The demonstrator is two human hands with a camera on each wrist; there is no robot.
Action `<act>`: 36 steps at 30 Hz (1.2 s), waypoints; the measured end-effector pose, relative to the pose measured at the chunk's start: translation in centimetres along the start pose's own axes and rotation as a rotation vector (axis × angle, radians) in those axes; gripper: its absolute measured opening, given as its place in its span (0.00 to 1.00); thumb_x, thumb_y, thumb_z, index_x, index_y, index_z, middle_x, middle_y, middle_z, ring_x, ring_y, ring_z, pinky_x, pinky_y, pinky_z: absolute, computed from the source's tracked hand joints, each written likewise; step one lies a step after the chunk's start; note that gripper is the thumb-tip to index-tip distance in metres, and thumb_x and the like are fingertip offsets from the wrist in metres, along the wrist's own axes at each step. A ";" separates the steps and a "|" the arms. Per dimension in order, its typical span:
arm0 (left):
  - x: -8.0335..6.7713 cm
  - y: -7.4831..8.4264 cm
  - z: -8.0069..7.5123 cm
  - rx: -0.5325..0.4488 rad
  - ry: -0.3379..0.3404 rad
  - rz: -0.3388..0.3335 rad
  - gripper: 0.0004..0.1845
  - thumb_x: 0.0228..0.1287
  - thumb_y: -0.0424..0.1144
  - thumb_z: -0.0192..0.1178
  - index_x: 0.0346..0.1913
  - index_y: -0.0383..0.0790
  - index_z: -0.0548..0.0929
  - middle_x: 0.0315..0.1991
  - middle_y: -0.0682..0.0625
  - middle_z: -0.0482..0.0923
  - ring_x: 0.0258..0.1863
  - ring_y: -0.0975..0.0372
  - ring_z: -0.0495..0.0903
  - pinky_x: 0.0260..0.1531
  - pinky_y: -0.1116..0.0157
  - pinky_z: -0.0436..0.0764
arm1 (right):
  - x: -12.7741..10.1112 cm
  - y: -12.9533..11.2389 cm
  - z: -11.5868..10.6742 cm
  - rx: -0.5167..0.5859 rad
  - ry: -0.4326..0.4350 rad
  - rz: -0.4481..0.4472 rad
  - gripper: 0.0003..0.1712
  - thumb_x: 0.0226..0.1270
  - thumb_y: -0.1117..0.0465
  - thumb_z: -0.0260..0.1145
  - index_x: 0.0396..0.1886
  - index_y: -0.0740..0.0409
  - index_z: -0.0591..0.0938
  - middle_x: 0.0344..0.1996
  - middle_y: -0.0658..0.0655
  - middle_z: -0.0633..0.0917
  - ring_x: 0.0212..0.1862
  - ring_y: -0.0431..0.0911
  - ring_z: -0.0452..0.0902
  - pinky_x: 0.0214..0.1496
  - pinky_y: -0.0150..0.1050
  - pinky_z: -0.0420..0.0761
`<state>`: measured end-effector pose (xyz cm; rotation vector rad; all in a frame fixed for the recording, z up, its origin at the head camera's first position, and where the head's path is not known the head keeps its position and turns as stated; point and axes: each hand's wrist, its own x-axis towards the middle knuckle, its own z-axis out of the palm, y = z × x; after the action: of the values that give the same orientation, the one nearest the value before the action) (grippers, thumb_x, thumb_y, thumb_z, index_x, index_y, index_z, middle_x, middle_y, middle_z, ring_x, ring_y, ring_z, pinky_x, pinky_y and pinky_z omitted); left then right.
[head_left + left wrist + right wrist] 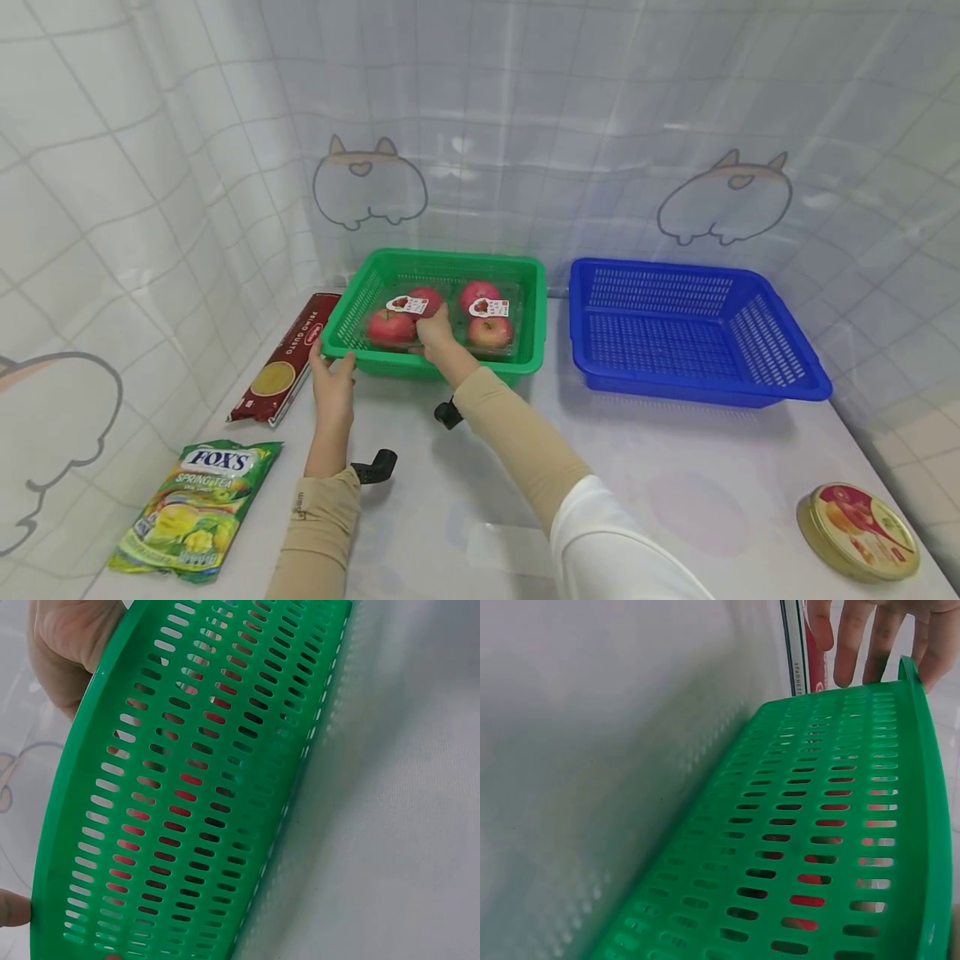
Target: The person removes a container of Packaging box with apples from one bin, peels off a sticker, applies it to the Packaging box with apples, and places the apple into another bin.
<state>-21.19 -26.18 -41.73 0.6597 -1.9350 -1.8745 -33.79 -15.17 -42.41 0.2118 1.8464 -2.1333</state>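
Note:
Red apples [391,328] in clear plastic packaging with white labels lie inside a green basket [528,367]. Reaching over the basket's front rim, my right hand [437,332] grips the apple pack between the two labelled pairs; its fingertips are partly hidden. My left hand [332,387] is at the front left corner of the basket, fingers spread loosely and touching the rim. In the right wrist view, the left fingers [849,645] hang fairly straight beside that corner. Through the slotted wall in the left wrist view, red patches of apple show.
A blue basket [652,337] stands to the right of the green one. Left of my hand lie a red spaghetti pack [288,358] and a green candy bag [197,510]. A round tin [858,532] sits at the front right. Tiled-print sheeting [525,125] encloses the table.

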 end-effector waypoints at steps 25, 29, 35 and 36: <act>0.1 -0.3 0.2 0.039 -0.001 0.010 0.35 0.70 0.42 0.46 0.73 0.49 0.40 0.67 0.39 0.51 0.60 0.52 0.62 0.57 0.54 0.64 | -5.8 -3.9 -2.4 -0.033 -0.118 0.003 0.42 0.62 0.69 0.53 0.74 0.52 0.47 0.71 0.60 0.53 0.69 0.54 0.50 0.62 0.52 0.62; 0.1 -0.3 -0.1 0.052 -0.003 0.032 0.36 0.70 0.44 0.46 0.73 0.48 0.39 0.68 0.38 0.51 0.61 0.51 0.61 0.58 0.53 0.63 | -6.8 -4.5 -3.9 -0.018 -0.175 0.026 0.40 0.64 0.68 0.53 0.74 0.49 0.49 0.71 0.58 0.52 0.70 0.55 0.49 0.64 0.53 0.62; 0.2 -0.4 -0.4 0.084 -0.012 0.036 0.35 0.70 0.45 0.45 0.73 0.48 0.39 0.68 0.38 0.50 0.64 0.51 0.57 0.61 0.52 0.61 | -8.8 -5.2 -7.4 0.047 -0.202 0.002 0.37 0.67 0.66 0.52 0.73 0.46 0.52 0.71 0.59 0.53 0.70 0.57 0.49 0.65 0.49 0.62; 0.2 -0.4 -0.4 0.089 -0.012 0.037 0.35 0.71 0.45 0.45 0.73 0.48 0.39 0.68 0.38 0.50 0.65 0.51 0.57 0.62 0.51 0.60 | -9.3 -5.3 -8.1 0.061 -0.205 -0.009 0.37 0.67 0.66 0.52 0.73 0.46 0.52 0.71 0.59 0.53 0.70 0.57 0.50 0.65 0.48 0.63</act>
<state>-21.12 -26.68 -42.09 0.6362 -2.0346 -1.7829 -27.56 -5.33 -35.81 -0.0018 1.6716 -2.1305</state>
